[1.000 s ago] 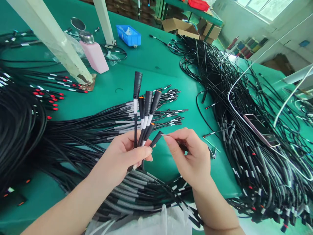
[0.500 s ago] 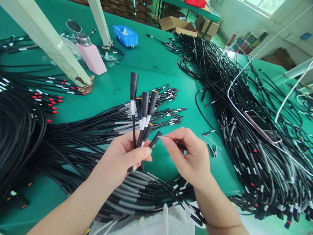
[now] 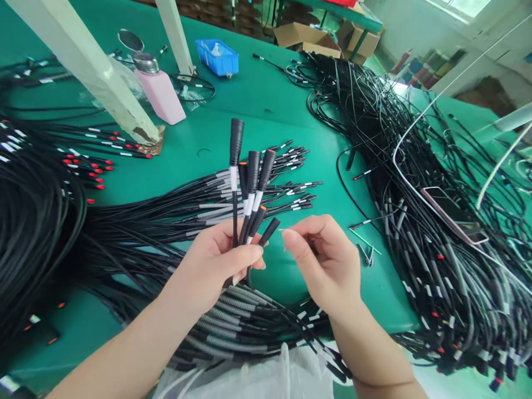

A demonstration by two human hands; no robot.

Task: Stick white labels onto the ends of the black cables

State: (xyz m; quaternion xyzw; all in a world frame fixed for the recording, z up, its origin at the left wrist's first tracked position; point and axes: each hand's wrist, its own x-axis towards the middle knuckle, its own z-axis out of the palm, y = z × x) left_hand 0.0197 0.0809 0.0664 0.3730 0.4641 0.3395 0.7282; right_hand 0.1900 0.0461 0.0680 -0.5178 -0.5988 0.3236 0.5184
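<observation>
My left hand [image 3: 226, 257] is closed around a bunch of black cable connectors [image 3: 251, 183] that fan upward from between thumb and fingers. White bands mark their necks, and several have orange tips. One short black connector [image 3: 269, 231] leans right, out past my left fingertips. Just right of it, apart by a small gap, my right hand [image 3: 326, 260] is closed in a pinch with its other fingers curled. Whatever its fingertips may hold is too small or hidden to name. Beneath both hands lie cables with grey ribbed sleeves [image 3: 226, 310].
A large heap of black cables [image 3: 361, 116] covers the right side, with a phone [image 3: 453, 213] on it. Nail clippers [image 3: 367, 255] lie beside it. Coiled cables [image 3: 37, 221] fill the left. Behind stand a pink bottle [image 3: 160, 97], a blue bin [image 3: 218, 58] and white posts [image 3: 89, 66].
My right fingertips have come away from the short connector, leaving a small gap. My left hand keeps its hold on the bunch. The whole view has shifted slightly.
</observation>
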